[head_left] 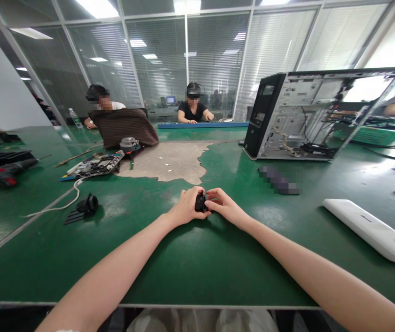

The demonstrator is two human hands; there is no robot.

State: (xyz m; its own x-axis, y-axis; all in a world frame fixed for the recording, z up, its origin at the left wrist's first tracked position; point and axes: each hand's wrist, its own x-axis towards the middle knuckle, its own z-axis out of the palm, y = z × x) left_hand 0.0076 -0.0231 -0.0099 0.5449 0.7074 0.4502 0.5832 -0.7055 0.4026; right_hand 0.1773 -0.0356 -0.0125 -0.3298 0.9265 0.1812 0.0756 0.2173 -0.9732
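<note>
A small black plastic part [200,203] is between my two hands, just above the green table in front of me; its exact kind I cannot make out. My left hand [188,206] wraps round its left side, with the thumb and fingers closed on it. From the right, my right hand [223,206] pinches the part's other edge with thumb and fingertips. To the left lies another black plastic piece [88,206] with a round end and flat prongs.
An opened computer case [282,117] stands at the right behind a blurred dark object [278,180]. A long white device [370,228] lies near right. Circuit boards [95,166], a white cable [74,196] and a drill-like tool [7,173] are left. Two people sit across the table.
</note>
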